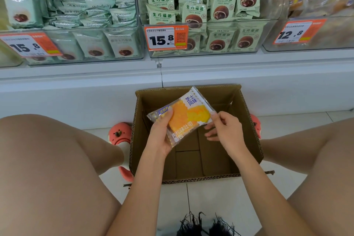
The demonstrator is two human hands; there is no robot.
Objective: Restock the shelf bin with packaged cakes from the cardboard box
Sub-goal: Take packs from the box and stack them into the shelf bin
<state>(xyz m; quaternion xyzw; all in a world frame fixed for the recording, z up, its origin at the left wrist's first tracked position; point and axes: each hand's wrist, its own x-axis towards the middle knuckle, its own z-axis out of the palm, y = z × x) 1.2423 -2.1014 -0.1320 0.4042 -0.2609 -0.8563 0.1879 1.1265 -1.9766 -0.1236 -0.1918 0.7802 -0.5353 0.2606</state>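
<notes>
A clear-wrapped packaged cake (184, 116) with orange and yellow print is held above the open cardboard box (249, 132) on the floor. My left hand (160, 136) grips its lower left side, thumb on top. My right hand (225, 130) pinches its right corner with thumb and forefinger. The box interior shows only bare cardboard. On the shelf above, clear bins hold packaged cakes: a right bin (310, 32) with orange-brown packs and a 12.8 tag, a middle bin (210, 51) of green packs.
A left bin (86, 57) holds pale green packs behind a 15.8 tag. The white shelf ledge (172, 74) runs across the view. My bare knees flank the box, with pink slippers (119, 132) on the tiled floor beside it.
</notes>
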